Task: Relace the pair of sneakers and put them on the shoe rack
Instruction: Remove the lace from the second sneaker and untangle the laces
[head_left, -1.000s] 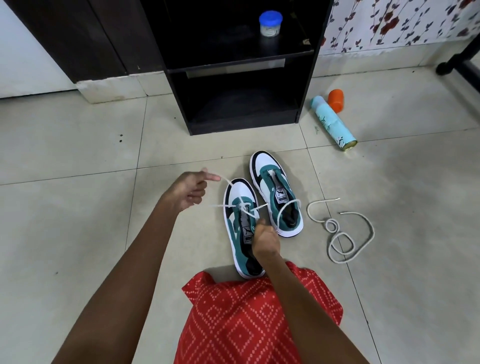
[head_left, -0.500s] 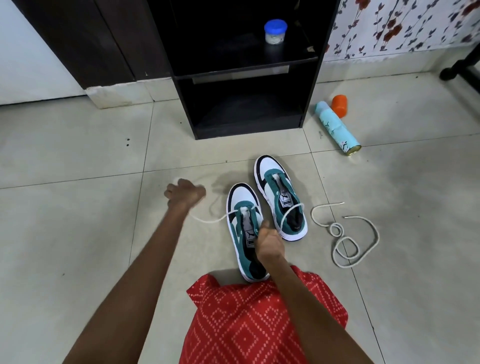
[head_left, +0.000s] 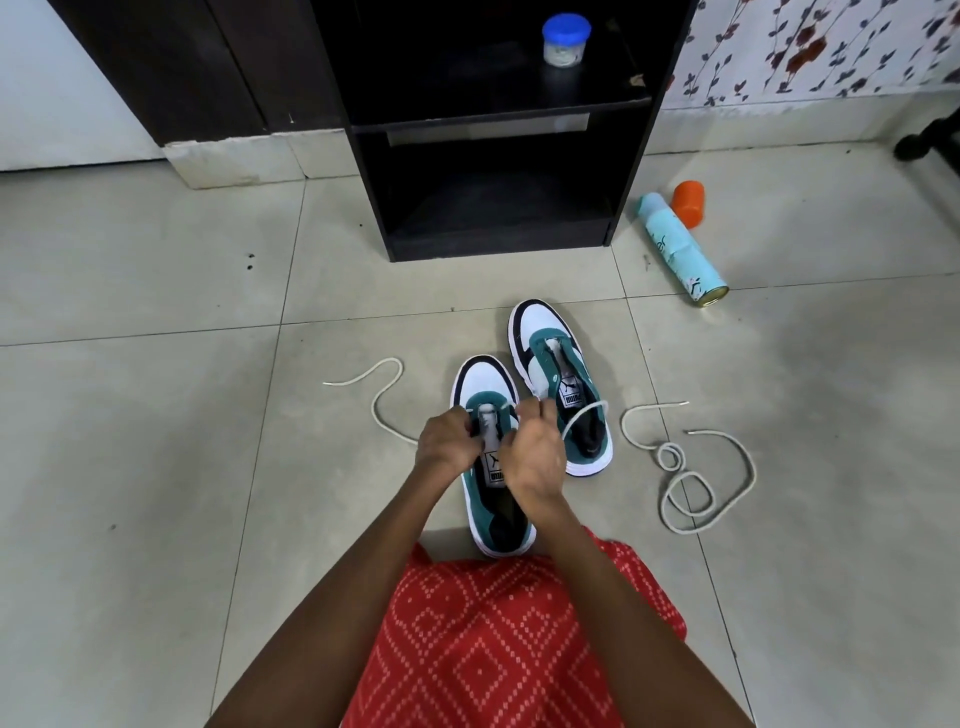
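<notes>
Tiled floor holds two sneakers, two laces; both hands' fingers pinch one lace.

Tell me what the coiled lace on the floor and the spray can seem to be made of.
Coiled lace: probably woven cotton or polyester cord; matte off-white, limp loops. Spray can: likely metal; its bare end shines gold, body printed smooth pale blue.

Spray can, orange cap, blue-lidded jar

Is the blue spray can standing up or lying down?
Lying down: the spray can rests on its side on the floor, orange cap off beside it.
</notes>
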